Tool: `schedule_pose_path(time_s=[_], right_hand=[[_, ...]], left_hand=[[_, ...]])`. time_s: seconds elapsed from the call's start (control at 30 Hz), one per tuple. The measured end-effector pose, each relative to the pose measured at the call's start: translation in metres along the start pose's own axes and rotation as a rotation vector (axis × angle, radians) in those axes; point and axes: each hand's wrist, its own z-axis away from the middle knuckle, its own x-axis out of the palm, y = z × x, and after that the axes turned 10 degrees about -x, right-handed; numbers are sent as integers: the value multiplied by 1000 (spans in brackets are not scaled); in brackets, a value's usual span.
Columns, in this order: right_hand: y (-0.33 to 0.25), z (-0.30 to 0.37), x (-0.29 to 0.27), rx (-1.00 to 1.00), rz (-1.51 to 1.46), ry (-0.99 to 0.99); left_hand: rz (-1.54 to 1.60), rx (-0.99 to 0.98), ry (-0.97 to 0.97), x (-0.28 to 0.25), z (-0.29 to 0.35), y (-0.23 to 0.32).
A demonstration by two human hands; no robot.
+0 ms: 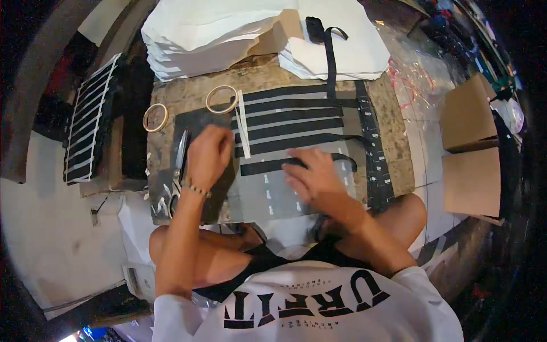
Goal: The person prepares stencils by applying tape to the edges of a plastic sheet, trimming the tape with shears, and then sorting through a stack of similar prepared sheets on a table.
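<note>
Several black strips lie in parallel rows across a grey sheet in front of me. My right hand rests over the nearest strip, fingers apart; the strip's right end curls up beyond it. My left hand is closed near the strips' left ends, and whatever its fingers hold, if anything, is hidden. Two narrow white strips cross the left ends of the rows. Left of my left hand lies a pair of scissors with its blades pointing away.
Two tape rolls sit behind the work. Large stacked white sheets cover the far side, with a black strip and a small black object on them. A marked black band borders the right. Cardboard boxes stand farther right.
</note>
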Motion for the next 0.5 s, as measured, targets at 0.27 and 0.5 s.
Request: schedule_pose_path(time_s=[0.27, 0.5], right_hand=[[4, 31, -17, 91, 106, -86], [8, 45, -26, 92, 35, -11]], left_hand=[[-161, 80, -89, -4, 58, 18], [-160, 99, -141, -4, 56, 26]])
